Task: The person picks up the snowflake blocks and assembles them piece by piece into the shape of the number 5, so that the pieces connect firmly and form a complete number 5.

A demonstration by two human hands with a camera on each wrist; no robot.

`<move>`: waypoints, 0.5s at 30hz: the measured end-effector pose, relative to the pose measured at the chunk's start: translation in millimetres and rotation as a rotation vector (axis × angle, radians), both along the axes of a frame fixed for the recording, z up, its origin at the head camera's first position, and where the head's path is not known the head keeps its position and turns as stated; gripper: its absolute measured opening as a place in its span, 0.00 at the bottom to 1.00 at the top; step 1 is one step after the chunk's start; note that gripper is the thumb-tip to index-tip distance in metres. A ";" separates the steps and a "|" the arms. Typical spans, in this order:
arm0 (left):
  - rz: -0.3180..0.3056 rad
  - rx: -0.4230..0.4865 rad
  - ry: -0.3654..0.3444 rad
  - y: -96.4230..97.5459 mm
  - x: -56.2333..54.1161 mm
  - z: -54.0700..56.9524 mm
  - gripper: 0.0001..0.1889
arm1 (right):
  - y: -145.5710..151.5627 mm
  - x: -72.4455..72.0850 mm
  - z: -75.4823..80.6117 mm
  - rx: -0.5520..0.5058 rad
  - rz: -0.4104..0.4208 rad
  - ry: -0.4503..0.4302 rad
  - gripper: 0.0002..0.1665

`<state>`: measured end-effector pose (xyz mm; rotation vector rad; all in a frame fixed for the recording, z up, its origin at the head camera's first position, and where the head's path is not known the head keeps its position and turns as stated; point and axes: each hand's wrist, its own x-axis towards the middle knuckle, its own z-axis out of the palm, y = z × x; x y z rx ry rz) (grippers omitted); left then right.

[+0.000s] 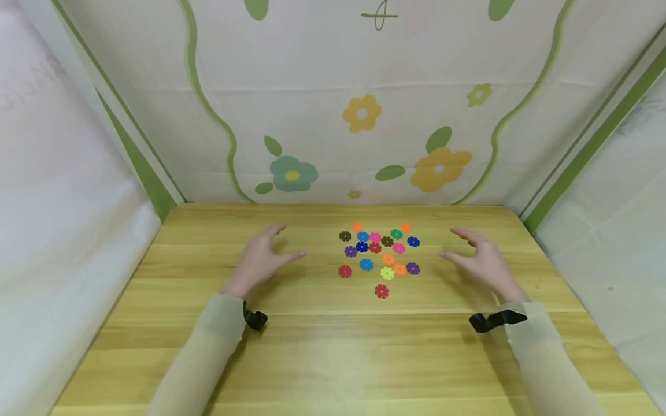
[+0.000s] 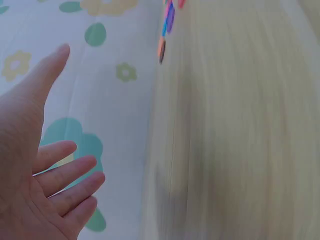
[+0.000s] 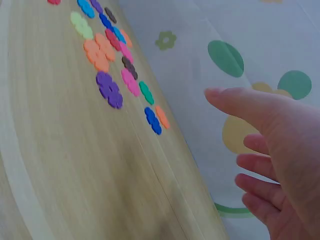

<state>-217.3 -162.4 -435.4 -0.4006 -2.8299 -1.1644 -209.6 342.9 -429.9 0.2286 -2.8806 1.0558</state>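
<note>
Several flat, notched plastic discs like snowflake building pieces lie scattered on the wooden table (image 1: pixel 322 358). Among them are a red disc (image 1: pixel 382 291) nearest the front, a lime disc (image 1: pixel 387 273), a purple disc (image 3: pixel 109 90) and a green disc (image 1: pixel 396 234). My left hand (image 1: pixel 262 258) is held over the table to the left of the discs, thumb and fingers spread apart, holding nothing. On the other side, my right hand (image 1: pixel 481 263) hovers right of the discs, its thumb apart from relaxed fingers and its grasp bare.
A white cloth wall (image 1: pixel 312 69) with printed flowers rises behind the table's back edge. White cloth sides (image 1: pixel 67 202) flank the table left and right. Each wrist wears a black camera strap, one being the right strap (image 1: pixel 496 319).
</note>
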 end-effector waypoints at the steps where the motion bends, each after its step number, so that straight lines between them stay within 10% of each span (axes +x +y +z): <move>1: -0.011 0.036 -0.004 2.8 0.4 0.0 0.52 | -2.2 1.0 0.3 -0.018 0.001 -0.013 0.49; 15: -0.184 0.251 -0.141 64.6 3.0 -16.9 0.37 | -30.5 2.7 -14.2 -0.084 0.095 -0.095 0.36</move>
